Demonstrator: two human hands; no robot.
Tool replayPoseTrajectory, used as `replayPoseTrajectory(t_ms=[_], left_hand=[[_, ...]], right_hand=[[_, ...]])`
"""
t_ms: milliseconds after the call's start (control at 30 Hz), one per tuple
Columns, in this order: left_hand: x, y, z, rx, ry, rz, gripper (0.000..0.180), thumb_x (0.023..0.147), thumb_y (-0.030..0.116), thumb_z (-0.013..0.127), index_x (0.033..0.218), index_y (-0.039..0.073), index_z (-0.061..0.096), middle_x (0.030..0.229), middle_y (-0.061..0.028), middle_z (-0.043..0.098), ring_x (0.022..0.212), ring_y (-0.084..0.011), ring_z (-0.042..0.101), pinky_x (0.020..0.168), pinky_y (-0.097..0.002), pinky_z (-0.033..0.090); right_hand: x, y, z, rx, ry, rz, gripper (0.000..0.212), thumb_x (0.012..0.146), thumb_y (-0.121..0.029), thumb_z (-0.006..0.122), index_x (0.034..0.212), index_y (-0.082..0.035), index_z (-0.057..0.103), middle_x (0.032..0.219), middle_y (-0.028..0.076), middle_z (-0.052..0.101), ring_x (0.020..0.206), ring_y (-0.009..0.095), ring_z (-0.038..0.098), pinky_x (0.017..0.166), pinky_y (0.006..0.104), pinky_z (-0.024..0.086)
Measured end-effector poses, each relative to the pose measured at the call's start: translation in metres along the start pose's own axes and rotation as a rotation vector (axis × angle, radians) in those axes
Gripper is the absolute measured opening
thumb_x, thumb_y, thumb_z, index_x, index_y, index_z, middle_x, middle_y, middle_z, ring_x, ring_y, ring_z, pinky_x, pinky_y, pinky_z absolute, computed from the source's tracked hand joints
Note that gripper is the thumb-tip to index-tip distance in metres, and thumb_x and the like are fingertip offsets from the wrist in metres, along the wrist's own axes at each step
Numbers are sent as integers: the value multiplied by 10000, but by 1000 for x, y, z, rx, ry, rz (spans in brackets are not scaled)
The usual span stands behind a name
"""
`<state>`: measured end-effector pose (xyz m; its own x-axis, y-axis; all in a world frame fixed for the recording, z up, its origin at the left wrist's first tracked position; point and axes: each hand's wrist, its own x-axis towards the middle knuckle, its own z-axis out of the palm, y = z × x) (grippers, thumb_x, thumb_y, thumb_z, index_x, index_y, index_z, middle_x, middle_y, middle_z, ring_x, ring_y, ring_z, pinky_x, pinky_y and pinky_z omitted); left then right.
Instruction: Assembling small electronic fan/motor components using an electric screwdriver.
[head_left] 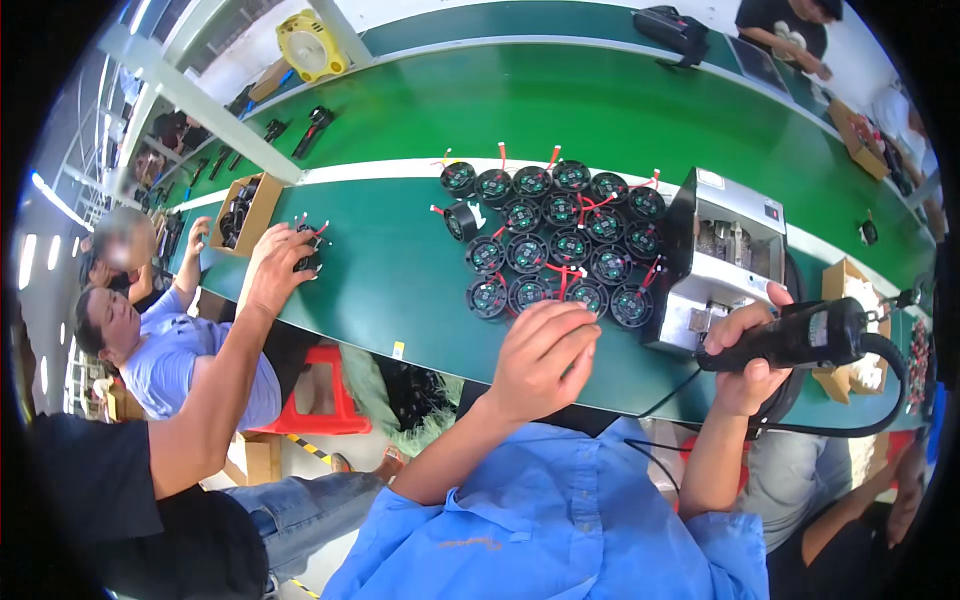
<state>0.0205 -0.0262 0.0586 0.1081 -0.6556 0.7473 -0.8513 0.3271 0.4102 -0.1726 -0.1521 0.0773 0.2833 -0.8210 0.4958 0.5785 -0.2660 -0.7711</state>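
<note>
Several round black housings [570,245] with circuit boards and red wires stand grouped on the green table. My left hand [545,355] is at the near edge of this group, its fingers curled and thumb pressed in. Whatever lies between those fingertips is too small or hidden to make out. In my right hand [740,355] is a black electric screwdriver [800,338], held roughly level, with a thick dark cable bending down from its right end. Right beside it stands a silver box-shaped machine [690,285] with an open top section.
At left, a co-worker's hand [275,268] reaches over another housing [307,250]. A cardboard box [262,212] of dark parts stands behind it. To the right is a carton [835,280] with white contents. A green belt [560,100] runs behind the table; a red stool [325,395] stands below.
</note>
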Motion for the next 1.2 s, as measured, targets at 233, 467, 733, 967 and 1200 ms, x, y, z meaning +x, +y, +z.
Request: replayPoseTrajectory(t_ms=[233,467,733,967,1200], left_hand=[[-3,17,1,-60,47,45,132,666,-11,653,795,12,659,762,-69,615,682,-218,600,643,-341,486],[-8,26,8,-136,20,35,140,658,2,685,794,18,656,730,-64,618,647,-214,591,613,-328,477],[-12,12,-10,22,105,-63,160,639,-43,678,788,12,655,709,-80,618,627,-237,575,607,-322,470],[12,19,-30,-40,161,-177,90,711,-43,626,792,-8,643,720,-103,614,649,-196,583,599,-290,455],[35,-100,-76,231,297,-703,405,830,272,671,1103,-16,591,938,-138,660,838,-230,631,755,-330,489]], right_hand=[[0,2,4,8,7,14,857,710,-415,781,1319,19,363,720,90,520,587,186,537,520,298,472],[-2,6,0,-6,11,-7,845,713,-414,779,1312,21,373,721,90,524,582,178,534,514,288,470],[-2,5,6,16,23,-13,824,713,-406,775,1288,38,384,710,90,526,563,180,534,503,281,465],[-5,7,-1,-39,30,-47,810,734,-413,749,1276,61,378,702,90,522,566,172,535,496,275,468],[0,6,3,-45,18,-51,792,735,-414,745,1253,73,395,710,96,531,566,172,537,501,277,475]])
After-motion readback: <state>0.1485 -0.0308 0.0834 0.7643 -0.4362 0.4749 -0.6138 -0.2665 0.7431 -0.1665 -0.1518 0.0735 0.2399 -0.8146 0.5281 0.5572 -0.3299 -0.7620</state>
